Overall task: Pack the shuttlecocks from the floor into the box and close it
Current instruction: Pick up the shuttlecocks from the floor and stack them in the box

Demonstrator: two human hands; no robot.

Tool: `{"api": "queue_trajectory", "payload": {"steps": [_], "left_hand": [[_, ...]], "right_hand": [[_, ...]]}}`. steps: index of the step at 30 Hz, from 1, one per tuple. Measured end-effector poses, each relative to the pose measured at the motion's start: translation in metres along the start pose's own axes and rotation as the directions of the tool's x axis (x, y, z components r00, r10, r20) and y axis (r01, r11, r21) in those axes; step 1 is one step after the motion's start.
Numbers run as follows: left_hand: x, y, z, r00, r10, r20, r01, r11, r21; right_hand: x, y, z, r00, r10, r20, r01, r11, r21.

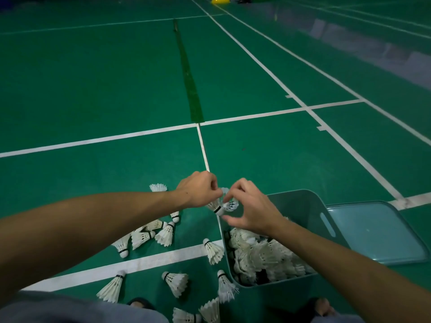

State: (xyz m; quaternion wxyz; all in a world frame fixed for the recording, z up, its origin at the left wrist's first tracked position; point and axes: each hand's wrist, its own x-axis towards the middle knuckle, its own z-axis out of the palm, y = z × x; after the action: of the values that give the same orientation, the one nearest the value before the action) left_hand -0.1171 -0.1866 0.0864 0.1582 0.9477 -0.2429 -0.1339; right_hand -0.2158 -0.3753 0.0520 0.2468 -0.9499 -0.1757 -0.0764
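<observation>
While the left hand (198,190) and right hand (250,206) pinch feather shuttlecocks (224,206) together, seemingly nesting them, the teal box (300,203) waits open, its lid (373,231) alongside.

White feathered shuttlecocks (164,236) with black-banded corks are scattered on the green floor (116,89) left of the open teal box (300,206), which is heaped with more. Its lid (373,231) is laid flat beside its right edge.
</observation>
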Motion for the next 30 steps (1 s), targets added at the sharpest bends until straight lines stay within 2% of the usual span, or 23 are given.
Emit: {"api": "queue_trajectory", "payload": {"steps": [3, 5, 10, 14, 16, 19, 24, 30], "left_hand": [[-0.001, 0.000, 0.002, 1.000, -0.016, 0.007, 0.017, 0.994, -0.105], [-0.002, 0.001, 0.003, 1.000, -0.020, 0.002, 0.020, 0.987, -0.156], [-0.002, 0.012, 0.005, 0.997, 0.074, 0.014, -0.070, 0.980, -0.187], [-0.009, 0.028, 0.013, 0.972, 0.207, 0.109, -0.196, 0.975, -0.104], [-0.013, 0.033, 0.022, 0.971, 0.209, 0.120, -0.206, 0.978, -0.039], [-0.019, 0.033, 0.039, 0.990, 0.123, 0.073, -0.125, 0.992, 0.020], [-0.016, 0.031, 0.050, 0.997, 0.082, -0.011, -0.081, 0.996, 0.042], [-0.014, 0.029, 0.049, 0.996, 0.082, 0.018, -0.082, 0.996, 0.019]], "right_hand": [[0.002, 0.005, 0.005, 0.999, -0.043, -0.013, 0.042, 0.996, -0.083], [0.001, 0.013, 0.001, 1.000, 0.001, -0.023, -0.004, 0.994, -0.109], [-0.022, 0.047, -0.009, 0.962, 0.270, -0.022, -0.271, 0.960, -0.063], [-0.052, 0.080, 0.018, 0.882, 0.460, 0.103, -0.455, 0.887, -0.075], [-0.057, 0.087, 0.032, 0.843, 0.512, 0.165, -0.512, 0.858, -0.047], [-0.058, 0.087, 0.050, 0.821, 0.526, 0.225, -0.532, 0.846, -0.034], [-0.056, 0.088, 0.067, 0.805, 0.537, 0.254, -0.549, 0.835, -0.026], [-0.059, 0.097, 0.077, 0.779, 0.557, 0.288, -0.610, 0.779, 0.144]]}}
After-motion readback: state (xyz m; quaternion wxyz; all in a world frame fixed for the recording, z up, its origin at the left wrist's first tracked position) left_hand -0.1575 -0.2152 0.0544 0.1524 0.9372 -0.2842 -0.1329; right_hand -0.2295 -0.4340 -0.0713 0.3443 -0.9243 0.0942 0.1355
